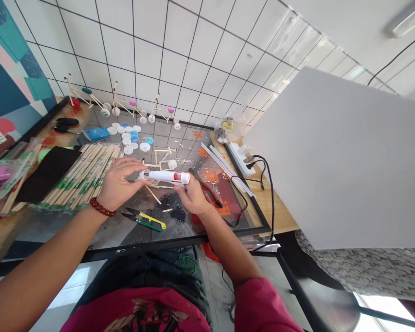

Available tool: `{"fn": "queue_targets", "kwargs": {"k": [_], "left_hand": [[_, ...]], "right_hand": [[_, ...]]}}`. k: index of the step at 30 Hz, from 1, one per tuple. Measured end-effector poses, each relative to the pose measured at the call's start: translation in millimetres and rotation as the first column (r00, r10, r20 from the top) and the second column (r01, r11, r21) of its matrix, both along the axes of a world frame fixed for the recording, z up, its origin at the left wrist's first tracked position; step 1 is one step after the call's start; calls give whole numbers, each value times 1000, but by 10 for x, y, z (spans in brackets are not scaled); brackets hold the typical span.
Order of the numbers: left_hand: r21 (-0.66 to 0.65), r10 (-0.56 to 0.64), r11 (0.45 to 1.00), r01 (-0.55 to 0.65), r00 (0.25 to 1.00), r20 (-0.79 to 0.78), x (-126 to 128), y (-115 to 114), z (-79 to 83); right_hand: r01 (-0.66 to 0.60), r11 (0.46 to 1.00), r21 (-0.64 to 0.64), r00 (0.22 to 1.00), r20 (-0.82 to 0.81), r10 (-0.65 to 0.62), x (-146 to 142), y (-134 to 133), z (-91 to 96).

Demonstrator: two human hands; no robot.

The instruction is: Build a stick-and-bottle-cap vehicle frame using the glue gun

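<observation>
"Head view: what do the two hands have hold of?"

"Right hand (pixel 193 197) has its fingers curled closed around the white glue gun (pixel 166 177) — their far side is hidden. Left hand (pixel 120 182) pinches a whitish cap (pixel 144 174), thumb and fingers parted only by what they hold."

"Why so close together?"

"Seemingly so the gun's front end, on its left, faces the cap. Whether they touch, I can't tell."

"And around the gun?"

"Just beyond it lies a wooden-stick frame (pixel 157 159), probably placed for easy reach. Loose caps (pixel 127 142) sit farther beyond, to its left; stick bundles (pixel 81 177) are well to its left — likely grouped by kind. Snips (pixel 152 221) lie nearer the wearer, perhaps to leave the hands room."
</observation>
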State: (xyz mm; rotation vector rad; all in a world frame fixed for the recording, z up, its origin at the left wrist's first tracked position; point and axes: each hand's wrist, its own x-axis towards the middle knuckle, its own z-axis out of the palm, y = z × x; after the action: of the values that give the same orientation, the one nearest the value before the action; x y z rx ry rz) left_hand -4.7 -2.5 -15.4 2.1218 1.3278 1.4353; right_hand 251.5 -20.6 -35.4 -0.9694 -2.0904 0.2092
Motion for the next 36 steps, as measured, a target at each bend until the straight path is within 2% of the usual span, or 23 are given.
{"fn": "queue_targets", "kwargs": {"k": [4,9,24,27,30,33,36], "left_hand": [[54,-1,999,1,1000,0,-1,13,-24],[132,-16,991,17,1000,-3,-15,49,-73],[172,-18,985,25,999,-46,0,55,-103],[169,-27,985,35,999,-45,7,48,-86],[150,12,989,-9,1000,-21,-3,44,-59],[92,52,994,-53,999,9,-17,38,-23],[12,21,1000,-22,999,33,-22,32,6]], "right_hand": [[41,999,29,998,55,-43,5,-2,-10],[26,999,24,997,67,-28,6,-4,-10],[23,996,89,1000,0,-23,-5,2,14],[-5,996,90,999,-49,10,-3,-12,40],[-4,998,68,994,-105,11,8,-19,24],[46,997,54,980,-196,-35,25,-6,-30],[57,998,35,959,-280,-45,33,14,-75]]}}
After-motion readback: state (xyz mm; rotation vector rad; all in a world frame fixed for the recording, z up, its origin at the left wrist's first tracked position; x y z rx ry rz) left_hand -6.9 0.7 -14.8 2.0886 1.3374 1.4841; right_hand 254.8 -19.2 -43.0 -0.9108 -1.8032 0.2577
